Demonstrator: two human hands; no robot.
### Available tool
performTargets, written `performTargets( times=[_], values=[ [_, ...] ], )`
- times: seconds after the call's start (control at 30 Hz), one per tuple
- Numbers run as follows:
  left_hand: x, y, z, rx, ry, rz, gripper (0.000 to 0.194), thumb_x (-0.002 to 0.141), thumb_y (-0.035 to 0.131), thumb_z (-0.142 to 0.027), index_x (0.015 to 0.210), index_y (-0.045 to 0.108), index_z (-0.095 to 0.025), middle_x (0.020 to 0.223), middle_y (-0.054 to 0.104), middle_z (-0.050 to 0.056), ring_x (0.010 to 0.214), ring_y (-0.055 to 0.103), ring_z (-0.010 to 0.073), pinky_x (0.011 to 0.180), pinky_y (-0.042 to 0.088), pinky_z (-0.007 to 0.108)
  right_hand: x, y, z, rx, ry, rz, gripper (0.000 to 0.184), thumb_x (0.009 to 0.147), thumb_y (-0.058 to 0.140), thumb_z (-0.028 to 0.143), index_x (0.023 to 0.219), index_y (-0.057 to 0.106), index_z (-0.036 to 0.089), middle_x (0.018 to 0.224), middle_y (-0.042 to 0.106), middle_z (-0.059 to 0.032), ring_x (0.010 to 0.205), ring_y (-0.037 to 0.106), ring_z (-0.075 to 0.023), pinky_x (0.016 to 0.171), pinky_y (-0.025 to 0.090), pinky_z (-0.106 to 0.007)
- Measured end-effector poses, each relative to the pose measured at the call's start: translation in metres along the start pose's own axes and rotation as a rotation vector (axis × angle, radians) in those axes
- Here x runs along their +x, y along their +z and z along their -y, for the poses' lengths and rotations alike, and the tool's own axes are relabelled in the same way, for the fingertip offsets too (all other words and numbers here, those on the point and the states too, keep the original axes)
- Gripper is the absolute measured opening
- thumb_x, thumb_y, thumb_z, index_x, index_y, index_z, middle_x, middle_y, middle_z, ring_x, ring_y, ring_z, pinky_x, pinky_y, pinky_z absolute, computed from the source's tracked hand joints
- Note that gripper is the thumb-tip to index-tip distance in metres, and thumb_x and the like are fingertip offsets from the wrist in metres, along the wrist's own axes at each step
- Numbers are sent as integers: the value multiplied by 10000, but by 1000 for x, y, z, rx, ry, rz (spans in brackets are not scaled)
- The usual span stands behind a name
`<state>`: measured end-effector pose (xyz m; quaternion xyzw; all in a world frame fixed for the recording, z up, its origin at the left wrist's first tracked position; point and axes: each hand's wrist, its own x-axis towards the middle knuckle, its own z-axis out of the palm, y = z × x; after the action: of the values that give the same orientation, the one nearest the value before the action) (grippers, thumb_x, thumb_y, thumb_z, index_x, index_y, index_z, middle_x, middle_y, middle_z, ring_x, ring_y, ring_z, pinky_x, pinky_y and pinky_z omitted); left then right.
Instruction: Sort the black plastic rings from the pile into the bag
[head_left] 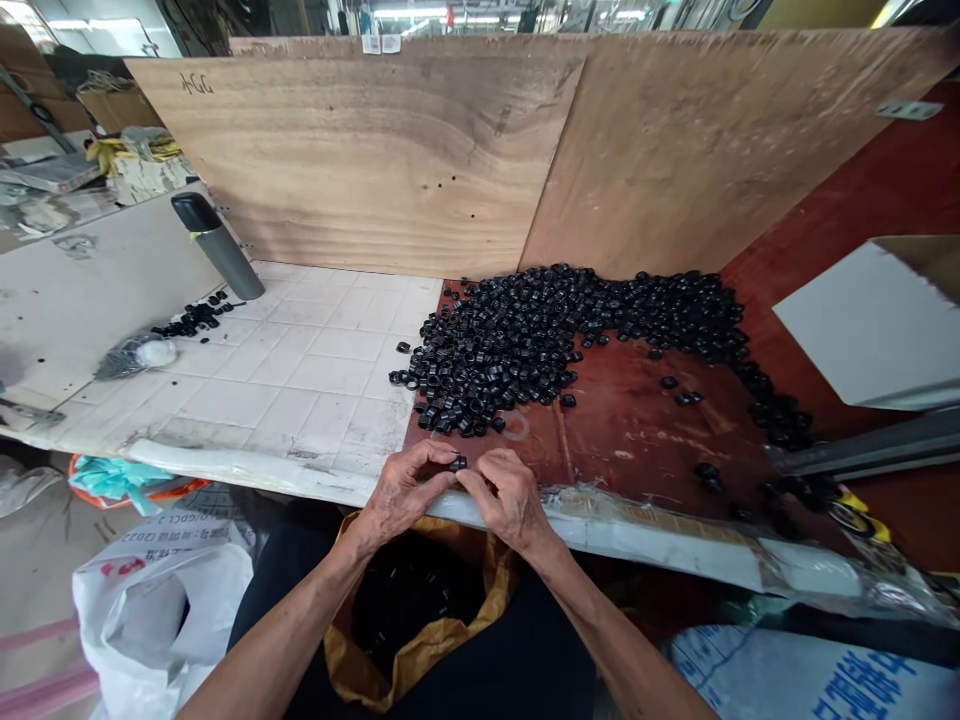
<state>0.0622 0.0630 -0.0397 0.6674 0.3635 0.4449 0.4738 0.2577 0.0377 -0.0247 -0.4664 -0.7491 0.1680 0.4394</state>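
Over the table's front edge, a small black plastic ring (458,463) is held between my two hands. My left hand (405,490) pinches it with thumb and index finger. My right hand (508,495) is closed, its fingers curled and its thumb and index tips against the ring's near right side. Just beyond my hands lies a large heap of similar black plastic rings (495,350) on the reddish-brown board. Below my hands an open yellow-brown sack (495,575) sits at my lap, with many black pieces inside.
A grey bottle (221,250) stands tilted in view at the back left, near a few black pieces and a clear plastic bag (127,355). A plywood panel (375,160) closes off the back. Right are a white box (862,320), a grey metal bar (877,445) and yellow-handled scissors (859,515).
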Motion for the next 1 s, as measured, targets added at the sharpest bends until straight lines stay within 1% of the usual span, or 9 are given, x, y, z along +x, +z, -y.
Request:
performTargets(
  times=[0.13,0.27,0.4,0.5,0.6,0.7,0.83,0.93,1.0],
  values=[
    [0,1,1,-18,1,-2,181,909,737,-315,1050,715,-205,1099,729,85,1013,710,213,954,548,345,0,-1,-1,41,30,-19,188,930,662,333,788,637,213,703,635,-16,669,581,-186,778,482,-355],
    [0,1,3,-20,-5,-7,154,912,733,-294,1034,711,-202,1091,730,79,1018,708,209,948,547,332,-2,-1,-1,61,33,-20,257,933,643,305,694,597,222,601,557,9,624,555,-176,746,496,-335],
    [1,-2,2,-14,20,10,170,910,733,-282,1052,703,-193,1087,729,77,999,714,200,934,561,324,-2,0,-4,166,52,-19,136,951,606,274,1046,674,204,930,708,-65,788,661,-192,759,535,-312],
    [0,-3,-4,34,43,35,145,913,722,-251,1042,696,-192,1075,739,69,995,724,197,931,576,326,-3,3,-3,218,73,-12,123,951,569,253,997,677,214,886,714,-58,804,681,-201,760,545,-311],
    [-7,0,-10,174,111,7,122,936,679,-210,1057,685,-200,1105,749,73,1031,737,208,941,594,343,-6,9,9,350,295,-2,121,915,595,308,956,656,212,806,694,-39,637,646,-167,624,535,-284],
    [-25,1,-8,397,327,-48,216,965,596,-129,1154,654,-217,1183,740,96,1095,733,211,944,607,346,-13,17,30,582,635,33,201,892,599,395,943,619,201,621,621,15,435,515,-120,435,418,-234],
    [-55,-11,-10,593,478,51,340,974,507,-59,1260,597,-219,1269,708,134,1151,713,220,934,612,342,-21,18,50,767,920,199,211,851,599,407,860,574,197,463,509,69,341,366,-94,363,292,-214],
    [-57,-24,-26,586,304,238,230,959,588,-152,1175,621,-224,1163,728,96,1016,732,204,871,612,320,-12,3,37,520,792,322,156,823,632,344,781,600,198,524,567,25,409,473,-125,414,364,-235],
    [-41,-25,-37,588,141,259,184,895,715,-275,1054,639,-222,975,726,35,835,718,185,764,603,299,1,-10,12,168,533,98,85,789,673,270,828,646,199,683,644,-24,586,596,-171,548,469,-267]
  ],
)
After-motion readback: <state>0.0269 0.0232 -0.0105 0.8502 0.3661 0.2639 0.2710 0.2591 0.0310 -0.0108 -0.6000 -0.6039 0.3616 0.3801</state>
